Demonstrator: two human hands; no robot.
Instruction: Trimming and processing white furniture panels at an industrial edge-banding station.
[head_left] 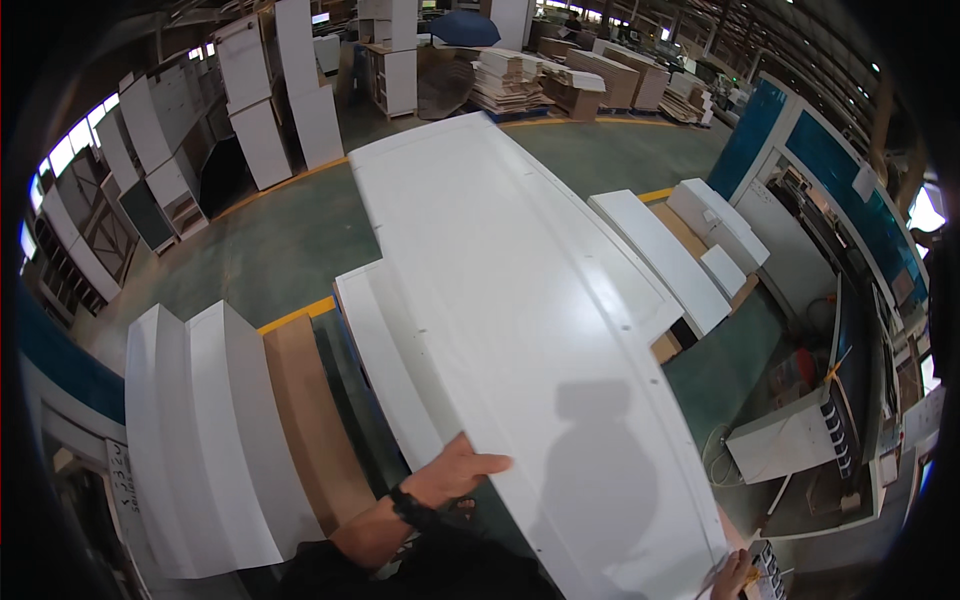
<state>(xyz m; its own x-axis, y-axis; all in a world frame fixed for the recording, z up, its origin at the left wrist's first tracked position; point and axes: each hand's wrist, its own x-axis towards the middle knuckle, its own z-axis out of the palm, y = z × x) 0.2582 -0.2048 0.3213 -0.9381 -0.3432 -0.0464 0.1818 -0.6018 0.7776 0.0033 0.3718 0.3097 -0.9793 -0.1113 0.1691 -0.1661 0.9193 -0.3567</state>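
A large white panel with small holes along its long edges stretches away in front of me, tilted across the view. My left hand is closed on its left edge, the thumb lying on the top face and the other fingers underneath, out of sight. A black band circles that wrist. At the panel's near right edge, my right hand grips with its fingers at the rim; part of it is cut off by the picture's lower border. Below the held panel lie more white panels, partly covered by it.
White panels and a brown board lie to the left. On the right, white boards are stacked beside a blue-and-white machine. A white box-shaped part sticks out near right. Tall cabinets stand far left.
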